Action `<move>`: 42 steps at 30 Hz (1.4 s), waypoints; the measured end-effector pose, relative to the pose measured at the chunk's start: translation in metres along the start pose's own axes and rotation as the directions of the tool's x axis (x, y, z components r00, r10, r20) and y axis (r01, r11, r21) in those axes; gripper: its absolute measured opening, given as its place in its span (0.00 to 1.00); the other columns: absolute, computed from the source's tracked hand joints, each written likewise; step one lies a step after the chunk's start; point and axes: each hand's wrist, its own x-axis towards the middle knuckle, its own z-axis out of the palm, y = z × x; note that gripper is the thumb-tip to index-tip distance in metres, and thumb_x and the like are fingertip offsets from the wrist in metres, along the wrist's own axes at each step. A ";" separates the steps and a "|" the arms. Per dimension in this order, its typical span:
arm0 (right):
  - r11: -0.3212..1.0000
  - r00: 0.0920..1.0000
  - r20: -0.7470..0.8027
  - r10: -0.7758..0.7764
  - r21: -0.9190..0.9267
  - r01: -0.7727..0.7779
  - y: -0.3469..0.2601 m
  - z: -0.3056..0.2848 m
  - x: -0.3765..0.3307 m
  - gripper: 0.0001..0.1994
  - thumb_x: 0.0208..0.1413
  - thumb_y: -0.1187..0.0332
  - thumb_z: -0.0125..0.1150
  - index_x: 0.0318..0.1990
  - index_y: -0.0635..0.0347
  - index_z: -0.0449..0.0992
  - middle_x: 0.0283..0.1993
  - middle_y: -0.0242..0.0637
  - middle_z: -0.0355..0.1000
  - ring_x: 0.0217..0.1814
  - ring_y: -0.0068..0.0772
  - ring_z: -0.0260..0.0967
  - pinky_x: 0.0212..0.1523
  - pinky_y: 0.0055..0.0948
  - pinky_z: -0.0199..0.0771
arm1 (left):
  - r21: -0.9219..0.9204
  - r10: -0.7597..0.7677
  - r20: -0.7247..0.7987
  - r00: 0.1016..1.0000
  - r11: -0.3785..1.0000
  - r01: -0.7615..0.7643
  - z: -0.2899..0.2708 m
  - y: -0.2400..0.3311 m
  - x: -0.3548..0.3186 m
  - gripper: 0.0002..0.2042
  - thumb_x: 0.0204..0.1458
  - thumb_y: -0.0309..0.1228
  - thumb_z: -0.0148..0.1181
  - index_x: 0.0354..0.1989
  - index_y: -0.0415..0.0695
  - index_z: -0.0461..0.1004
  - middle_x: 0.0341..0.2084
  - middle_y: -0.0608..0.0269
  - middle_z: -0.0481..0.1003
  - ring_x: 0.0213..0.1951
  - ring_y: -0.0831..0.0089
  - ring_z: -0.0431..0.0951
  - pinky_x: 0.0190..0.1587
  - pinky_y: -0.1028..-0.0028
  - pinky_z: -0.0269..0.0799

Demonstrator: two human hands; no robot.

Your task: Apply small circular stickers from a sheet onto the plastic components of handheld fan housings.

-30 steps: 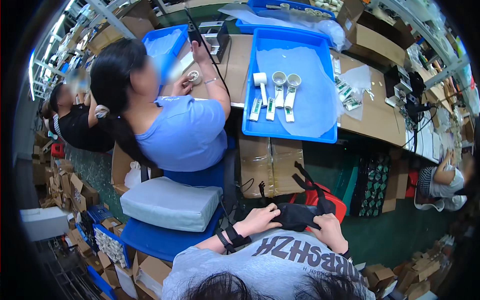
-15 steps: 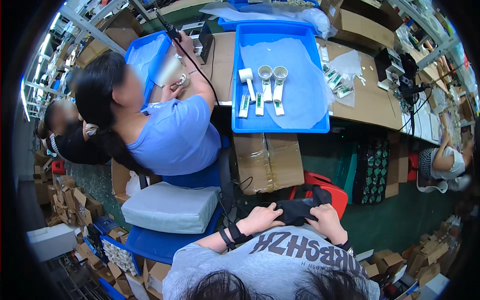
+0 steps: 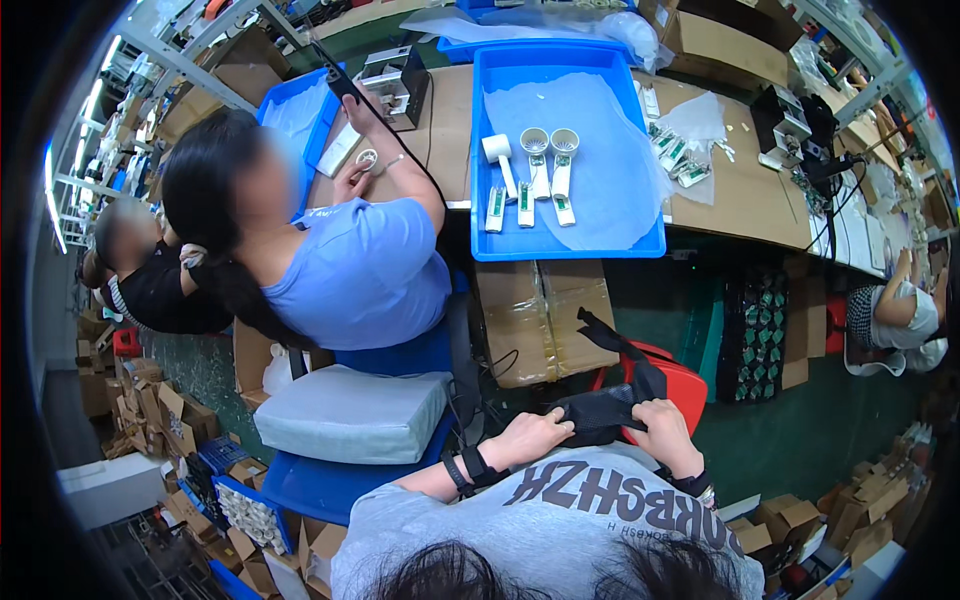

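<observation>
Close to my waist, a black fabric band (image 3: 598, 414) with a loose strap is stretched between my hands; its exact kind is hard to make out. My left hand (image 3: 532, 438) grips its left end, thumb and fingers closed on the cloth. At the other end my right hand (image 3: 667, 436) is closed on the fabric, and the strap rises from there toward the table. Beyond my hands stands a blue tray (image 3: 568, 250) lined with a translucent sheet. White handheld fan parts (image 3: 538, 165) lie in it, several with green circuit boards showing.
A co-worker in a blue shirt (image 3: 365, 265) sits left of the tray, holding a cable-fed tool. Nearby are a blue chair with a grey cushion (image 3: 350, 415), a taped carton (image 3: 545, 345) and a red stool (image 3: 690, 385). Loose circuit-board parts (image 3: 675, 155) lie right of the tray.
The black band has shifted slightly, and its loose strap now sticks up above it. Both hands keep hold of it. The co-worker's raised hand has moved slightly.
</observation>
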 end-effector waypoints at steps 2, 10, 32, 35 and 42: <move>0.999 1.000 -0.005 0.031 -0.012 -0.031 -0.005 -0.002 -0.001 0.10 0.40 0.69 0.67 0.26 0.59 0.70 0.24 0.39 0.68 0.33 0.44 0.67 0.38 0.38 0.66 | 0.011 -0.001 -0.002 1.000 1.000 0.001 0.003 0.002 -0.001 0.10 0.57 0.39 0.51 0.34 0.45 0.71 0.34 0.48 0.71 0.24 0.53 0.77 0.24 0.61 0.73; 0.998 0.998 0.009 0.056 -0.010 -0.056 0.004 0.008 -0.002 0.09 0.41 0.69 0.66 0.25 0.60 0.70 0.25 0.39 0.67 0.33 0.44 0.66 0.36 0.39 0.65 | 0.070 0.018 -0.027 0.999 0.997 -0.016 0.002 0.005 -0.001 0.09 0.56 0.38 0.51 0.35 0.45 0.70 0.34 0.49 0.72 0.24 0.56 0.77 0.24 0.61 0.73; 0.992 0.993 0.013 0.114 -0.048 -0.113 0.006 0.020 -0.006 0.09 0.49 0.62 0.61 0.33 0.57 0.73 0.30 0.38 0.72 0.37 0.43 0.72 0.40 0.41 0.70 | 0.239 0.159 0.005 0.987 0.958 -0.156 -0.025 0.000 0.012 0.09 0.54 0.36 0.55 0.28 0.44 0.71 0.26 0.57 0.71 0.21 0.57 0.76 0.21 0.63 0.72; 0.991 0.992 0.015 0.126 -0.042 -0.125 0.005 0.019 -0.011 0.09 0.51 0.62 0.60 0.33 0.57 0.73 0.30 0.38 0.72 0.37 0.42 0.72 0.40 0.40 0.69 | 0.251 0.127 0.041 0.991 0.959 -0.133 -0.027 -0.001 0.015 0.09 0.55 0.37 0.54 0.29 0.44 0.71 0.27 0.56 0.71 0.22 0.57 0.76 0.22 0.62 0.72; 0.996 0.996 -0.028 0.084 -0.034 -0.085 0.002 0.021 -0.013 0.09 0.54 0.61 0.58 0.32 0.57 0.73 0.29 0.38 0.73 0.37 0.42 0.72 0.42 0.39 0.67 | 0.155 -0.009 0.037 0.999 0.988 0.003 -0.032 0.004 0.025 0.28 0.44 0.53 0.64 0.42 0.39 0.71 0.30 0.46 0.76 0.28 0.49 0.78 0.30 0.58 0.74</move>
